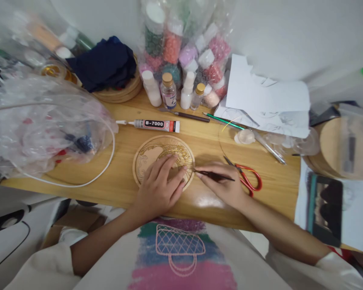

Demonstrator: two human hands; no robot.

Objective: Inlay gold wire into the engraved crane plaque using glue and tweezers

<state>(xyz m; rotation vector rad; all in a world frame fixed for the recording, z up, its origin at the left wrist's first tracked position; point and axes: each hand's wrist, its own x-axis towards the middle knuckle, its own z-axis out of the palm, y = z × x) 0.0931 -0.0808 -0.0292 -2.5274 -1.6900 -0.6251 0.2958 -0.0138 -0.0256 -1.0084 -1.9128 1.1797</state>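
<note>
A round wooden plaque (pixel 145 156) lies flat on the table, with raised gold wire outlines curving over its face. My left hand (pixel 161 183) rests on its lower middle, fingers spread, pressing on the surface and covering part of the design. At the plaque's right edge, my right hand (pixel 222 181) is closed around slender dark tweezers (pixel 214 175), their tip touching or very near the rim. Thin gold wire (pixel 220 141) loops up from near that hand. Just right of the hand lie red-handled scissors (pixel 257 183), partly hidden behind it.
Behind the plaque lie a B-7000 glue tube (pixel 155 125), a dark pen-like tool (pixel 190 117) and a green pencil (pixel 225 121). Small bottles (pixel 169 92) stand farther back. A plastic bag (pixel 48 117) and white cable (pixel 105 169) occupy the left; papers (pixel 266 96) and a phone (pixel 325 209) the right.
</note>
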